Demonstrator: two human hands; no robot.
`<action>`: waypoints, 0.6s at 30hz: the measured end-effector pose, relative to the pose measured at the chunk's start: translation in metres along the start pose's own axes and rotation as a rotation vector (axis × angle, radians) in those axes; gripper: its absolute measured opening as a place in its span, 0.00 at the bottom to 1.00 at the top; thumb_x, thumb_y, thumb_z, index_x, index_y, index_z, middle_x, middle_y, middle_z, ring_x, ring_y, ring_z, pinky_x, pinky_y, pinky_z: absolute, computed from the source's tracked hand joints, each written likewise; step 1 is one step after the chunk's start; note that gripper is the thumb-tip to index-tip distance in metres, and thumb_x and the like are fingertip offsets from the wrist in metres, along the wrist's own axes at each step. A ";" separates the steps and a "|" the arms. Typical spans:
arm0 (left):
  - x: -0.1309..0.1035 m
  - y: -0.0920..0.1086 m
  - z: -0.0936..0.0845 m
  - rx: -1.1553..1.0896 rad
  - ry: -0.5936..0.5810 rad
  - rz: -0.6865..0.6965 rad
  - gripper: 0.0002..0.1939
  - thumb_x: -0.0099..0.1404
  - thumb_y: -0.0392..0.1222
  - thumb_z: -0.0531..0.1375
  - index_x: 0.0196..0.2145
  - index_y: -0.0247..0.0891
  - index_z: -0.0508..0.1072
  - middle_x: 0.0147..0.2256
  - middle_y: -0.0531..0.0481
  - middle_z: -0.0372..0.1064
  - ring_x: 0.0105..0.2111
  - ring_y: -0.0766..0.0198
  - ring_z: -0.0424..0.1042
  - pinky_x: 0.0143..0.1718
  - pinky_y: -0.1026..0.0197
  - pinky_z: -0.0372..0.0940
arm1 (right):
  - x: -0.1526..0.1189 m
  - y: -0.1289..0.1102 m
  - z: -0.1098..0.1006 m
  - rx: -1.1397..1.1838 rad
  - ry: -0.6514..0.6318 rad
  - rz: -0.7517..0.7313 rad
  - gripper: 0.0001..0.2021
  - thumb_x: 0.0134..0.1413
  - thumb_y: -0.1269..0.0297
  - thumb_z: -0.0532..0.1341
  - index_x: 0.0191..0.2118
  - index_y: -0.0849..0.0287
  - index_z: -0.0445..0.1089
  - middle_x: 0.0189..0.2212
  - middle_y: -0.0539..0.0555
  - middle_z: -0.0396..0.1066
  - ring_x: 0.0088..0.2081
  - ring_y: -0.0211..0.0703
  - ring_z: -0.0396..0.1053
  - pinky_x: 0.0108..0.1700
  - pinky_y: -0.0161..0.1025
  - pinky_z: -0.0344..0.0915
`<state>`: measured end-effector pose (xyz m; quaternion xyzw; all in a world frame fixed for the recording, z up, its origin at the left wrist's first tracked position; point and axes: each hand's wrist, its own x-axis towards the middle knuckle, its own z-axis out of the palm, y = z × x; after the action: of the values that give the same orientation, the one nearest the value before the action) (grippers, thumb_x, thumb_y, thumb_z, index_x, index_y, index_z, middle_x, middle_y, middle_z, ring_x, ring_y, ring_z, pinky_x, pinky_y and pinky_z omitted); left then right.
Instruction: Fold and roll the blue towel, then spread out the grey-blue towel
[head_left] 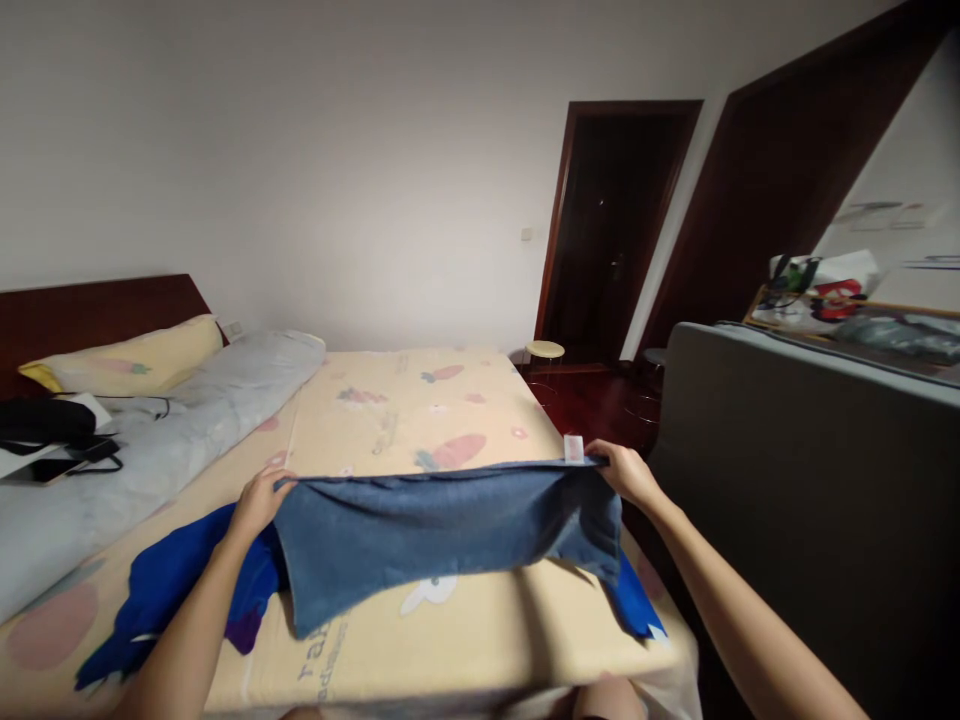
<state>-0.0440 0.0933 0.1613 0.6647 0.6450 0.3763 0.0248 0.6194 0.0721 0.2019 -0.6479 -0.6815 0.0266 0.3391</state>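
A greyish-blue garment (442,525) is stretched sideways between my hands above the near part of the bed. My left hand (261,500) pinches its upper left corner. At the upper right corner, my right hand (628,472) grips the edge beside a small white label (574,448). The lower edge hangs loose, and I cannot tell what kind of garment it is. A bright blue cloth (176,570) lies crumpled on the bed by my left forearm. More bright blue fabric (636,600) shows below the right end, partly hidden by the garment.
The bed (390,400) has a pale yellow carrot-print sheet. To the left lie a grey quilt (247,375), a yellow pillow (150,355) and black items (49,425). A dark grey panel (795,500) stands on the right. Beyond the bed are a round stool (545,350) and a dark door (615,230).
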 end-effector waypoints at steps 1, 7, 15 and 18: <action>0.010 0.000 0.000 -0.005 0.048 -0.012 0.19 0.55 0.58 0.56 0.30 0.41 0.76 0.37 0.44 0.76 0.42 0.53 0.72 0.50 0.52 0.65 | 0.008 -0.001 0.002 -0.005 0.054 0.025 0.15 0.39 0.73 0.56 0.34 0.53 0.76 0.29 0.50 0.76 0.32 0.41 0.71 0.35 0.35 0.60; 0.031 -0.003 0.003 -0.071 0.253 -0.052 0.26 0.61 0.57 0.51 0.43 0.34 0.74 0.46 0.42 0.73 0.48 0.57 0.70 0.54 0.55 0.64 | 0.031 0.003 0.013 0.037 0.414 0.160 0.21 0.46 0.64 0.52 0.45 0.58 0.74 0.40 0.58 0.75 0.41 0.47 0.69 0.45 0.41 0.63; -0.068 -0.040 0.049 0.002 -0.078 -0.067 0.14 0.59 0.51 0.56 0.32 0.42 0.77 0.36 0.49 0.77 0.41 0.59 0.73 0.47 0.56 0.67 | -0.075 0.061 0.079 0.140 0.108 0.195 0.21 0.44 0.56 0.51 0.36 0.57 0.78 0.38 0.56 0.79 0.42 0.48 0.74 0.46 0.41 0.67; -0.116 -0.050 0.076 0.105 -0.262 -0.105 0.07 0.56 0.40 0.58 0.29 0.44 0.77 0.33 0.53 0.77 0.38 0.61 0.74 0.42 0.61 0.66 | -0.125 0.078 0.110 0.082 -0.049 0.244 0.19 0.43 0.56 0.51 0.33 0.53 0.79 0.37 0.53 0.79 0.43 0.51 0.75 0.44 0.44 0.67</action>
<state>-0.0324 0.0346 0.0266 0.6740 0.6887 0.2502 0.0938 0.6232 0.0160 0.0265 -0.7106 -0.6042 0.1113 0.3428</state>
